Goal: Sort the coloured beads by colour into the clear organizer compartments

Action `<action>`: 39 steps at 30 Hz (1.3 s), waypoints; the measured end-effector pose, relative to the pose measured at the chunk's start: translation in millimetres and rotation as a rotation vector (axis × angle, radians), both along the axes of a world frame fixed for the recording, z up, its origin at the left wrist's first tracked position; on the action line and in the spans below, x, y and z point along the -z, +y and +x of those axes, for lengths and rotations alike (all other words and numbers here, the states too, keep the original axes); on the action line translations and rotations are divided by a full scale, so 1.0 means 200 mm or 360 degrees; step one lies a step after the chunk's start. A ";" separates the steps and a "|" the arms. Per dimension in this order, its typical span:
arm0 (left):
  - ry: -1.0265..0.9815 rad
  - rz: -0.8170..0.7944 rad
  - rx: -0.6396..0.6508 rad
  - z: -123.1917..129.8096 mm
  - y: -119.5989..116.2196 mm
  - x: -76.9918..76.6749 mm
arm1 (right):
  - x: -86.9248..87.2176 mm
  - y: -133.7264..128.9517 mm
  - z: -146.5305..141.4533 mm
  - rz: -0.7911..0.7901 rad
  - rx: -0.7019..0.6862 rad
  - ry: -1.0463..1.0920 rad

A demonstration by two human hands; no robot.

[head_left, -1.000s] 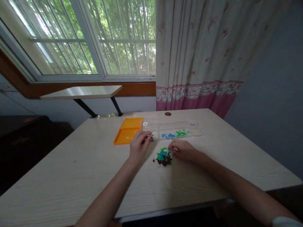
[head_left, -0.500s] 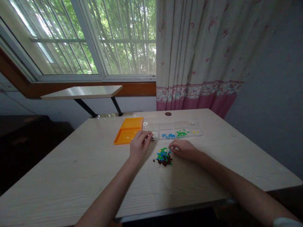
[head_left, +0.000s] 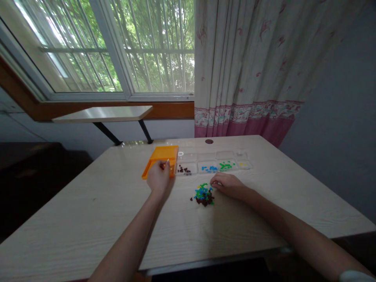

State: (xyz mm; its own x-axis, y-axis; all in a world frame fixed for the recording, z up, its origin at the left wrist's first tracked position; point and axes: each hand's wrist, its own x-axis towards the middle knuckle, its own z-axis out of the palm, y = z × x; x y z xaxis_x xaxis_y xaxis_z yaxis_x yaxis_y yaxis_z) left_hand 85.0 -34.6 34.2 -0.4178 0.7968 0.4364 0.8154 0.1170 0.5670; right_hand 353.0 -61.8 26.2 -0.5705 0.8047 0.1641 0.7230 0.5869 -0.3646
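My left hand (head_left: pixel 158 176) is over the front half of an orange plastic box (head_left: pixel 166 151), fingers pinched on what looks like a small white piece (head_left: pixel 168 160). Beside a heap of tiny blue, green, brown and yellow plastic pieces (head_left: pixel 202 194) rests my right hand (head_left: pixel 226 183). Its fingers are curled closed at the heap's right edge, and what they hold is too small to make out. Behind the heap lies a clear compartment tray (head_left: pixel 197 161). Its front compartments hold brown pieces (head_left: pixel 184 170), blue pieces (head_left: pixel 209 169), green pieces (head_left: pixel 226 165) and a few yellow ones (head_left: pixel 242 164).
The pale wooden table (head_left: pixel 117 211) stands against a window and a patterned curtain (head_left: pixel 246 78). A raised shelf (head_left: pixel 102 113) on black legs is at the back left. A round brown cable cover (head_left: pixel 209 141) lies behind the tray.
My left hand has moved left from the tray's brown-piece compartment to above the orange box, uncovering the brown pieces. My right hand has stayed at the heap.
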 end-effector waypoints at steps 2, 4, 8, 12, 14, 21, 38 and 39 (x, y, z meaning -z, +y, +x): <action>-0.0009 -0.0020 -0.0032 -0.01 0.01 0.00 | -0.01 0.00 0.00 0.0012 -0.0001 0.0018; -0.0023 -0.0009 -0.0034 -0.02 0.01 0.00 | -0.01 -0.01 0.00 0.0027 0.0013 0.0037; -0.0091 0.0111 0.0183 0.00 0.02 0.01 | -0.02 -0.01 0.00 0.0061 0.0022 0.0110; -0.0071 0.0169 0.0746 0.09 -0.03 0.01 | -0.02 -0.01 -0.01 0.0100 0.0013 0.0216; 0.0015 0.0122 0.1101 0.15 -0.07 0.01 | -0.01 -0.01 -0.01 0.0131 0.0011 0.0251; 0.0230 -0.0015 0.1649 0.30 -0.19 0.00 | 0.03 0.00 -0.02 0.0366 -0.0123 0.0313; 0.0238 -0.0020 0.1645 0.30 -0.19 0.00 | 0.04 -0.03 -0.05 0.0425 -0.0157 0.0360; 0.0233 -0.0012 0.1640 0.30 -0.19 0.00 | 0.04 -0.03 -0.05 0.0426 -0.0153 0.0355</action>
